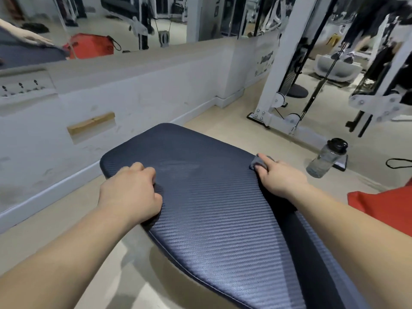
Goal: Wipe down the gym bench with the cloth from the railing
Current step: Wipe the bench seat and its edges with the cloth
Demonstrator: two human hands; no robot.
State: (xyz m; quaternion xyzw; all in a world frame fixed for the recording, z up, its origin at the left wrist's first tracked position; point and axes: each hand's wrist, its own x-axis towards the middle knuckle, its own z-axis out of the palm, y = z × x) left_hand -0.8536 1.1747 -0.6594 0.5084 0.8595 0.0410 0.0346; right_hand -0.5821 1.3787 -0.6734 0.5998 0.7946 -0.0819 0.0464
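Note:
A dark blue padded gym bench [207, 197] with a ribbed surface runs from the lower right toward the middle of the view. My left hand [131, 192] rests curled on the pad's left edge, fingers closed against the pad. At the pad's right edge, my right hand [278, 175] presses a small grey cloth [258, 162], bunched under the fingers. A faint damp streak shows on the pad between my hands.
A low white wall [133, 94] with a mirror above stands left of and beyond the bench. A clear water bottle [327, 158] stands on the floor to the right, near a white cable machine [285, 70]. Something red [383, 208] lies at the right edge.

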